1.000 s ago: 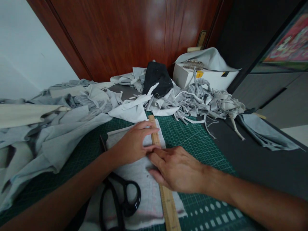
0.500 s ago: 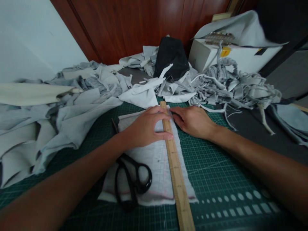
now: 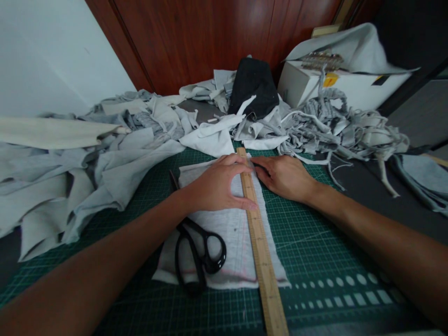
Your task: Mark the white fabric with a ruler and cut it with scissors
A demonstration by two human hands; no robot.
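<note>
On the mat [image 3: 297, 233], scissors [image 3: 200, 266] overlie the cloth [image 3: 234, 242]; scraps [image 3: 217, 137] crowd beyond. Left hand [image 3: 220, 184] spread on ruler [image 3: 261, 242]; right hand [image 3: 285, 177] curled, grip I can't tell.

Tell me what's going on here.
A person is pressing a wooden ruler onto pale cloth with the left hand, thumb and fingers spread. The right hand is at the cloth's far right edge, beside the ruler; whether it grips anything is unclear. The cloth lies on a green cutting mat, with black scissors resting partly on it. Grey and white scraps are heaped behind.
</note>
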